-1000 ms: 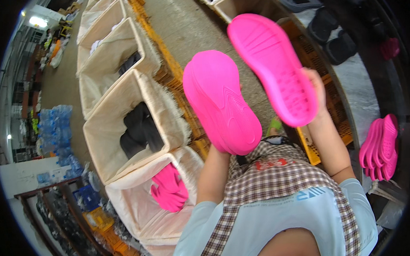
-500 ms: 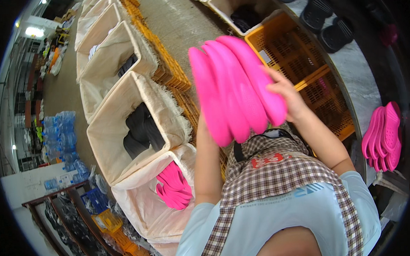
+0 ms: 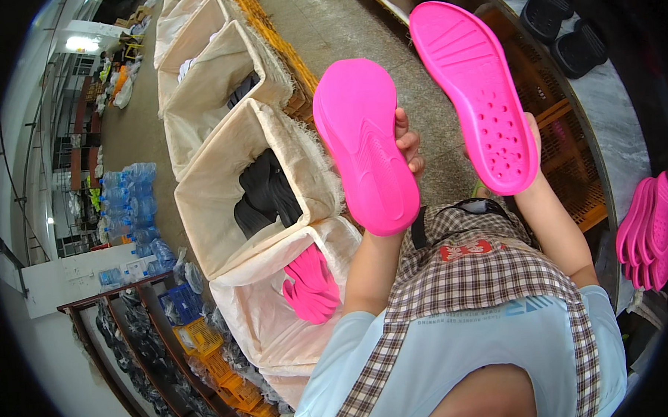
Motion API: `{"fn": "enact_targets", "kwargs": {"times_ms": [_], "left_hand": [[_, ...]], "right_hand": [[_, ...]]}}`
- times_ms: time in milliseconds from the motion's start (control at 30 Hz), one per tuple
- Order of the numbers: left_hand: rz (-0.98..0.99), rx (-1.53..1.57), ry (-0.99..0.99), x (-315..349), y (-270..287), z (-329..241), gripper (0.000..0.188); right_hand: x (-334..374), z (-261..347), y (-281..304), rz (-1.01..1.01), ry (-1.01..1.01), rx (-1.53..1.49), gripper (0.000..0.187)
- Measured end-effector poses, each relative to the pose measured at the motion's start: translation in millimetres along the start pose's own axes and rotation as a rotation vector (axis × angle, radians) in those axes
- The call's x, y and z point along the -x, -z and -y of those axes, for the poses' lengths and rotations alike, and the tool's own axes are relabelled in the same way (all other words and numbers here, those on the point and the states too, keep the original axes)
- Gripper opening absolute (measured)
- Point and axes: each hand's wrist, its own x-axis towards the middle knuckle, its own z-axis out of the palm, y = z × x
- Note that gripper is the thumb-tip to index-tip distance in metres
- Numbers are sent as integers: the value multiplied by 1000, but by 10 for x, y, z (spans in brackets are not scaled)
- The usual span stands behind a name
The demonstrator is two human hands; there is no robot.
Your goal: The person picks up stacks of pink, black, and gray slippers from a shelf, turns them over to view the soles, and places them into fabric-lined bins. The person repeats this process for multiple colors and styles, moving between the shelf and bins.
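Note:
Two bright pink shoe soles are held up apart in front of me. In my left hand [image 3: 408, 147] is one pink shoe sole [image 3: 362, 144], its outer side toward me; fingertips curl round its right edge. My right hand [image 3: 531, 144] grips the other pink sole [image 3: 474, 90] at its lower right edge, showing a face with round holes at one end and slanted ribs at the other. Most of the right fingers are hidden behind it. Whether other soles are stacked behind either one cannot be seen.
Left of me runs a row of cloth-lined bins; the nearest bin [image 3: 241, 309] contains pink soles [image 3: 311, 285], the following one black soles [image 3: 266, 195]. At right, a curved grey table [image 3: 606, 115] bears black soles [image 3: 577, 49] and stacked pink soles [image 3: 646, 232]. Orange crates [image 3: 569, 124] stand beneath.
The bunch of pink soles held together between both hands is now parted, one sole visible in each hand. Both have turned their broad faces toward me. The view has shifted slightly.

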Motion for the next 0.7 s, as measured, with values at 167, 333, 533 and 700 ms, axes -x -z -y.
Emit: {"fn": "enact_targets", "kwargs": {"times_ms": [167, 333, 533, 700], "left_hand": [[31, 54, -28, 13, -14, -25, 61], [12, 73, -44, 8, -98, -8, 56], [-462, -628, -117, -17, -195, 12, 44], [-459, -892, -74, -73, -150, 10, 36]], "right_hand": [[36, 45, 11, -40, 43, 57, 44], [38, 6, -7, 17, 14, -8, 47], [-17, -177, -62, -93, 196, 485, 65], [-29, -322, 147, -78, 136, 366, 61]]}}
